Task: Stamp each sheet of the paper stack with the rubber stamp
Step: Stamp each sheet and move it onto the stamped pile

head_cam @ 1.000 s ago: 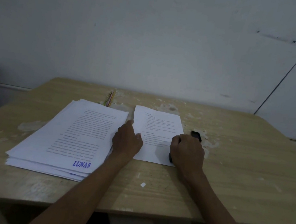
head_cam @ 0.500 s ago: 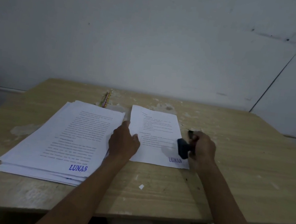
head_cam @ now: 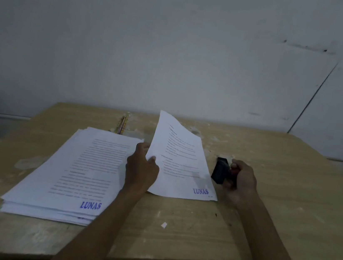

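A single printed sheet (head_cam: 181, 159) with a blue LUNAS stamp mark at its lower right is tilted up off the table, its left edge raised. My left hand (head_cam: 141, 167) pinches that left edge. To the right, my right hand (head_cam: 240, 180) grips the black rubber stamp (head_cam: 220, 173), held off the paper and tipped on its side. On the left lies a stack of printed sheets (head_cam: 73, 173); its top sheet bears a blue LUNAS mark at the lower right.
The wooden table (head_cam: 275, 209) has scuffed, flaky patches and a small white paper scrap (head_cam: 163, 225) near the front. A pencil or pen (head_cam: 121, 125) lies at the back behind the stack. A grey wall stands close behind the table.
My right hand lifted the stamp off the sheet and moved it right, leaving a LUNAS mark. My left hand went from resting on the sheet to raising its left edge.
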